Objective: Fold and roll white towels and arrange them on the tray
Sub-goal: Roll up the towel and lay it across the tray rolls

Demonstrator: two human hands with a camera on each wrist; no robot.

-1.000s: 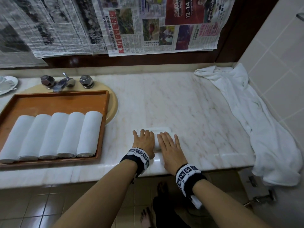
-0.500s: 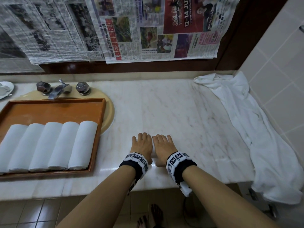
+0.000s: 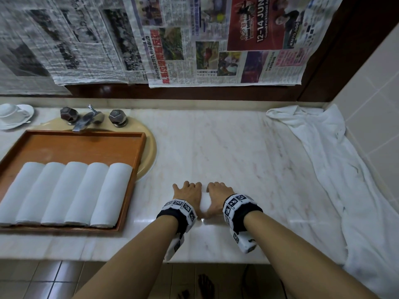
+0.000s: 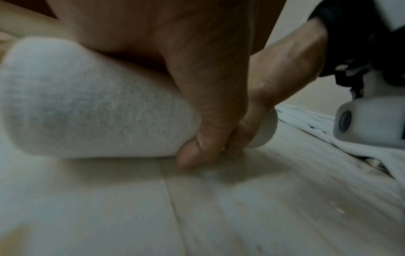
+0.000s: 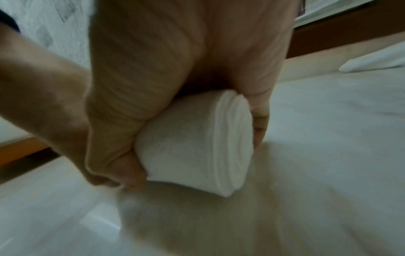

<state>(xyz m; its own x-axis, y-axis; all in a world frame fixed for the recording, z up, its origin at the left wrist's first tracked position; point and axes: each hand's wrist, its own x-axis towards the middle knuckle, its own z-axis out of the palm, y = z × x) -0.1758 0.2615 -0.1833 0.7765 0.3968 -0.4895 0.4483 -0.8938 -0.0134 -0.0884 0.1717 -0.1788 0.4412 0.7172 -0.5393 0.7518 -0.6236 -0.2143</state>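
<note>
A white rolled towel (image 3: 204,203) lies near the front edge of the marble counter (image 3: 226,152), mostly hidden under both hands. My left hand (image 3: 187,192) grips its left half and my right hand (image 3: 217,194) its right half, fingers curled over the top. In the left wrist view the rolled towel (image 4: 87,104) rests on the counter with the left thumb (image 4: 197,142) tucked against its underside. The right wrist view shows the spiral end of the rolled towel (image 5: 234,143) with my right hand (image 5: 153,86) wrapped round it. At the left, the wooden tray (image 3: 75,147) holds several rolled towels (image 3: 64,190) side by side.
A large loose white towel (image 3: 334,169) drapes along the counter's right side and over its front corner. Behind the tray is a tap (image 3: 86,119) over a beige basin (image 3: 149,156). A white cup and saucer (image 3: 13,115) sit far left. Tiled wall on the right.
Both hands have drawn back toward the counter's front edge. The flat strip of towel beyond the fingers is gone, and the fingers have curled round the roll.
</note>
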